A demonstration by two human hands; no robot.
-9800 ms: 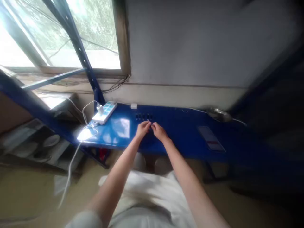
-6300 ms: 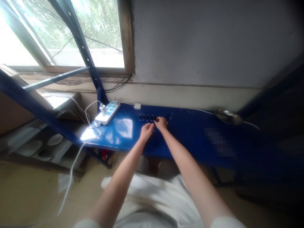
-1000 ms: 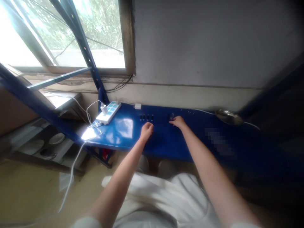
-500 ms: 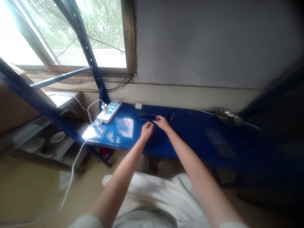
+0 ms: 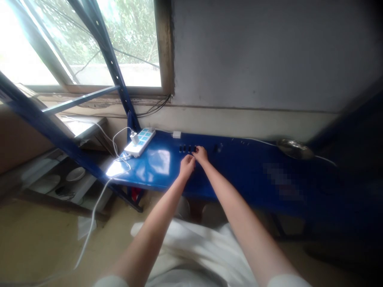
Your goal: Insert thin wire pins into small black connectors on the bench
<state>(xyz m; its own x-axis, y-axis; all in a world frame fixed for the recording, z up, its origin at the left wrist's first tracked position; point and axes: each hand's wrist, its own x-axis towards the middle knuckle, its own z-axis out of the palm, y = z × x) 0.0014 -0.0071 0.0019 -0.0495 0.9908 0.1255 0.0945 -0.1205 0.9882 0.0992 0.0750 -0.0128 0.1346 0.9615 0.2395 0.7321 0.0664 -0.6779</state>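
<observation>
A workshop or storeroom is suggested, though the exact kind cannot be told. A blue tabletop (image 5: pixel 239 171) is framed by perforated metal uprights (image 5: pixel 111 61), as on industrial racking. A power strip (image 5: pixel 140 142) is set on it, and loose cables (image 5: pixel 155 107) are run along the bare wall (image 5: pixel 254 56). Dishes (image 5: pixel 75 174) are kept on a low shelf (image 5: pixel 67 195) beside a worn window frame (image 5: pixel 167 48).

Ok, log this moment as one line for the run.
left hand: beside right hand, contents unclear | right hand: at right end of the dark pieces, grip unclear | on blue table: power strip, metal dish
</observation>
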